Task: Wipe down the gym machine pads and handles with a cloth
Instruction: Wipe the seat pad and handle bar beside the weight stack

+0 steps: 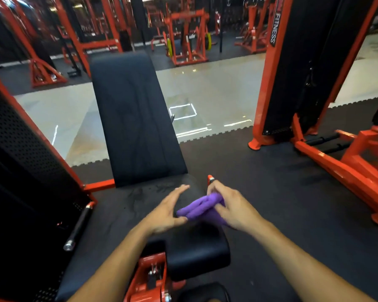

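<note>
Purple cloth (202, 209) bunched in right hand (231, 209) fingers above seat pad (196, 253); left hand (168, 211) fingers straight, thumb touching cloth edge

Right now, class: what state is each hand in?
Left hand: open, thumb touching the purple cloth.
Right hand: holding the purple cloth.

I see dark rubber mats (271, 192) meeting a glossy pale floor (216, 88), with orange machine frames (188, 35) standing in dim light beyond.
</note>
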Tool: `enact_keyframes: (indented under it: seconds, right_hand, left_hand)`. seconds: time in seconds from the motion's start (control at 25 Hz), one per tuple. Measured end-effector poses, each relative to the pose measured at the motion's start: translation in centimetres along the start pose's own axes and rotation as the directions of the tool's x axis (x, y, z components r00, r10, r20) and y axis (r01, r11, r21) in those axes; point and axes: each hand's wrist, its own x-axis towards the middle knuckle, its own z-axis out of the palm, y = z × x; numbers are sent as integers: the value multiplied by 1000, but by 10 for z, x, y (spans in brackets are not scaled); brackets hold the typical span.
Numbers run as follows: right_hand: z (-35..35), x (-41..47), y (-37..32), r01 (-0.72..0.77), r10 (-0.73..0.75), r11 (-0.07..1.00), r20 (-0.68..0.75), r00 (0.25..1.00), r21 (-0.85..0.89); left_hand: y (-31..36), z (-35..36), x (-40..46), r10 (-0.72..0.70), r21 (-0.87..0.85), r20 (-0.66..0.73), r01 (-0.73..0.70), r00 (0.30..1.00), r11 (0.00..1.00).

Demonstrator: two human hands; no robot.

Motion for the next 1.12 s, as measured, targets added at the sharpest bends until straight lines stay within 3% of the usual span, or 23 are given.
enact_keyframes:
  seconds: [0.08,0.16,0.24,0.32,0.44,0.6,0.68,0.76,0.88,1.0,1.08,1.12]
  right_hand:
    - [-39,7,-22,59,-60,997,8,998,43]
    - [-72,7,-40,90,-91,994,19,996,60]
    - [-103,-1,-50,57,-55,996,-22,998,62]
    - [-123,-14,-52,2,2,998,-54,999,63]
    - [-121,-42,-40,-90,85,982,37,996,163]
    - [-43,-79,2,-313,197,811,272,942,495]
    - [6,-89,13,-435,229,697,398,888,570]
    - [33,-85,10,-498,281,634,424,861,591]
    - [40,-63,11,-504,391,598,323,862,623]
    - [34,-28,24,-454,538,554,117,835,698]
    - [32,2,35,-414,557,681,-60,828,604]
    - [35,19,39,-408,513,784,-117,851,467]
  left_hand:
    - [56,1,1,126,-79,-55,-130,991,988]
    - [94,4,0,166,-117,-226,-196,960,974]
    - [119,6,-6,204,-109,-363,-259,909,960]
    - [133,10,-15,244,-39,-403,-284,882,958]
    - [138,17,-30,211,-149,-346,-275,914,950]
    - [119,44,-48,80,-372,-247,-171,966,912]
    - [95,57,-50,36,-357,-172,-96,985,929]
    - [63,60,-48,-7,-257,-150,-32,989,966]
    - [22,55,-35,-89,-202,-158,56,983,978]
    - [-21,41,-2,-172,-36,-284,168,943,985]
    - [-65,32,16,-301,155,-340,368,891,917]
    - [-87,31,21,-380,226,-304,454,873,862]
